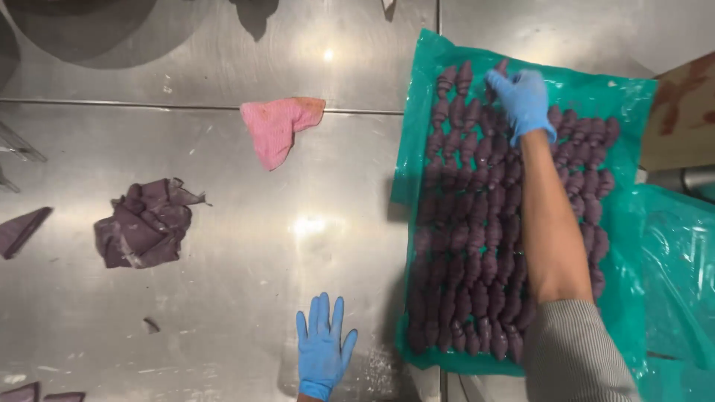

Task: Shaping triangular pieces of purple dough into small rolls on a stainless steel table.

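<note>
While the left hand rests flat and spread on the steel bench, gripping nothing, the right hand reaches to the far end of the tray, its gloved fingers curled onto a purple croissant in the top row; whether they pinch it I cannot tell. The croissants lie in close rows on green film, long axes running away from the person. The right hand is far nearer them. A pink cloth and dough scraps lie well apart to the left.
</note>
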